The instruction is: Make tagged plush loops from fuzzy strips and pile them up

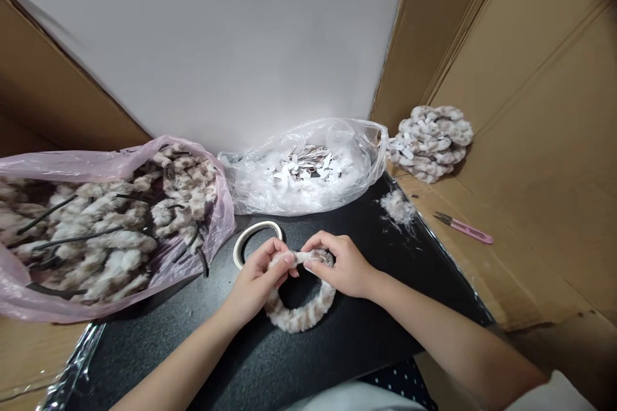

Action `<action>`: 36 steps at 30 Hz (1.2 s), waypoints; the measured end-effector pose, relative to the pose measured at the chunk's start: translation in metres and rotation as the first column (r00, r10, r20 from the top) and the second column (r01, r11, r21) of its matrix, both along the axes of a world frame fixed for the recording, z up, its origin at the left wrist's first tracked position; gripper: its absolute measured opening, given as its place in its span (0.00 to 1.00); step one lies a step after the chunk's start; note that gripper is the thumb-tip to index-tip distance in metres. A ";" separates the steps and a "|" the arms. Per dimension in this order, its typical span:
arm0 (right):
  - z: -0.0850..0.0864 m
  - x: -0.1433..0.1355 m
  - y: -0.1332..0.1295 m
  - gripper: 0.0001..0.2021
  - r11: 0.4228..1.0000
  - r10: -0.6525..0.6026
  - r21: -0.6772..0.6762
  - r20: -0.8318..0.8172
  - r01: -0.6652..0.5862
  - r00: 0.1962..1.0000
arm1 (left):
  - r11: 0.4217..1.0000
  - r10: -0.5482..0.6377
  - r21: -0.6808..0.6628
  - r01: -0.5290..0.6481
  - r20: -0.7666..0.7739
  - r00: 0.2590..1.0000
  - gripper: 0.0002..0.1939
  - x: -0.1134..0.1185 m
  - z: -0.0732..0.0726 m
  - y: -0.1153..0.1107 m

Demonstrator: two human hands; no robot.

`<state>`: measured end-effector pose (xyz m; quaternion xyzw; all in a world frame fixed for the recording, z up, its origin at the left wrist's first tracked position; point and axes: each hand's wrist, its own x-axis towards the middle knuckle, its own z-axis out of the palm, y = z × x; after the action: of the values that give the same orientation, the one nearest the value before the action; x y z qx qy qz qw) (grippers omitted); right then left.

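Note:
A fluffy cream-and-brown ring [299, 318] is held above the black table [385, 334], its lower part hanging toward the near edge. My left hand [265, 273] pinches the ring's upper left part between thumb and fingers. On the upper right part, my right hand [341, 263] grips the fluffy fabric in the same way. Between the two hands runs a short, narrow stretch of the band. A roll of cream tape [238, 250] lies flat just behind my left hand.
On the left, a pink bag [224, 199] holds fluffy pieces with black bands. A clear bag [270, 202] of white tags lies behind. Rightward are a fluffy pile [431, 141], loose fluff [398, 207] and pink snips [470, 230]. Cardboard walls [544, 141] rise at the sides.

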<state>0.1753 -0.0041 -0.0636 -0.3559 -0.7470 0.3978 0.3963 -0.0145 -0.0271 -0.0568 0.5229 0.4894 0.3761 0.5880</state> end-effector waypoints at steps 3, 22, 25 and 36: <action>0.003 0.002 0.000 0.05 0.996 0.060 -0.063 0.000 -0.059 0.998 | 0.977 0.000 0.208 0.049 -0.226 0.974 0.12 -0.002 0.004 -0.001; 0.007 0.010 0.011 0.13 0.573 0.173 -0.695 -0.417 -0.435 0.892 | 0.986 -0.147 0.082 0.145 0.010 0.989 0.28 -0.007 -0.005 -0.001; 0.007 0.010 0.012 0.10 0.534 0.213 -0.727 -0.378 -0.431 0.901 | 0.970 -0.198 -0.107 0.216 0.162 0.967 0.35 -0.007 -0.009 0.001; 0.003 0.010 0.011 0.05 0.457 0.340 -0.796 -0.257 -0.397 0.905 | 0.892 -0.372 -0.229 0.389 0.113 0.921 0.24 0.001 -0.006 -0.005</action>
<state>0.1849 0.0071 -0.0609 -0.3180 -0.5134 0.7900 0.1058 -0.0139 -0.0323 -0.0627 0.5183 0.4008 0.2069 0.7266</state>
